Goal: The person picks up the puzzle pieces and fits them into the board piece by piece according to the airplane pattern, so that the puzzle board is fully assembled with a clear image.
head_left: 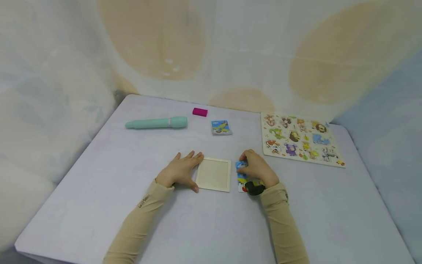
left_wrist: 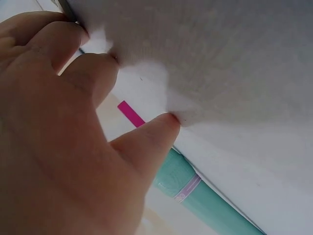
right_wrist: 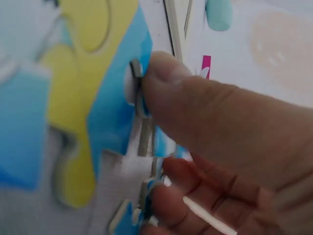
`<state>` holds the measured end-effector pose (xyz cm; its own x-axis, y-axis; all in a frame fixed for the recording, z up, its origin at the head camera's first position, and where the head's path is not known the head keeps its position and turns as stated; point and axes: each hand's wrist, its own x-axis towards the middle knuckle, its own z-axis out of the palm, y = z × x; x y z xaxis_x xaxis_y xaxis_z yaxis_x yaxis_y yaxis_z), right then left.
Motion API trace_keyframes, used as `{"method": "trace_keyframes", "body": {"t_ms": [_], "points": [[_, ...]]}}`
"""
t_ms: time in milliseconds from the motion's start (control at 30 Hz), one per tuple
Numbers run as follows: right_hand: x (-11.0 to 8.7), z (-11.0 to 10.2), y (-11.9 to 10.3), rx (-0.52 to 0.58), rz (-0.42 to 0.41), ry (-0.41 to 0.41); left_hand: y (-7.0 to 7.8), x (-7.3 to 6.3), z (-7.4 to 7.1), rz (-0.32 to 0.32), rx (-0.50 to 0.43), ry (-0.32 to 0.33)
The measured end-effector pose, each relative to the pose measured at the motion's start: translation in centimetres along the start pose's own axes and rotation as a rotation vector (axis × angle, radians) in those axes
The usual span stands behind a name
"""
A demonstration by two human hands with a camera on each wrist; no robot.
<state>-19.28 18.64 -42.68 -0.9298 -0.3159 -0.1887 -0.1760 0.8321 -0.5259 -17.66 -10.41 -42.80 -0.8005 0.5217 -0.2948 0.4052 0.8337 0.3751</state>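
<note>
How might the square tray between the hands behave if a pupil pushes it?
The square tray would probably slide rather than roll or tip, since it lies flat. Its straight edges suggest stiffness, and its thin profile suggests little weight.

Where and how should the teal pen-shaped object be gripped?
I'd take the teal pen-shaped object across its barrel, just left of the pale band, from above: it lies lengthwise left to right, long sides exposed, right end thicker.
</note>
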Motion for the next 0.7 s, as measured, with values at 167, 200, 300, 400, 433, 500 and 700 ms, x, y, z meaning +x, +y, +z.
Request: {"method": "trace_keyframes", "body": {"t_ms": [167, 200, 300, 400, 433, 500, 700], "points": [[0.3, 0.0, 0.1, 0.147, -0.001, 0.060, 0.1, 0.1, 0.1, -0.006, 0.000, 0.006], [0.4, 0.1, -0.1, 0.178, 0.015, 0.076, 0.2, 0.1, 0.1, -0.007, 0.001, 0.005], [1.0, 0.4, -0.9, 0.247, 0.067, 0.120, 0.1, 0.1, 0.1, -0.010, -0.007, 0.001], [1.6, 1.1, -2.3, 0.336, 0.119, 0.115, 0.1, 0.1, 0.2, -0.011, -0.008, -0.002], [1.9, 1.4, -2.8, 0.360, 0.125, 0.107, 0.2, 0.2, 0.2, -0.014, -0.008, -0.004], [2.3, 2.0, -3.9, 0.418, 0.139, 0.085, 0.1, 0.2, 0.3, -0.017, -0.002, 0.000], [3.3, 3.7, -6.3, 0.491, 0.161, 0.041, 0.1, 0.2, 0.2, -0.021, 0.007, 0.002]]}}
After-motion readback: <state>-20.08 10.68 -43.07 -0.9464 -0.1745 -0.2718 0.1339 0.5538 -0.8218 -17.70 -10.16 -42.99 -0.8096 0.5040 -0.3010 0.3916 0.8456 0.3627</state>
